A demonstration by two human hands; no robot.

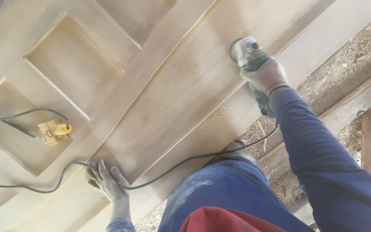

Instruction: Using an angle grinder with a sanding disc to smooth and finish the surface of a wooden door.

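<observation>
Pale wood door (181,86) is being sanded: the sander (247,53) is gripped tight in the right hand (266,75) near the far edge, left hand (108,182) pressed flat, open, by the cord (172,165). Next pass probably needs steady pressure.

Green sander (249,56) upright on pale door panel (181,86), dusty
</observation>
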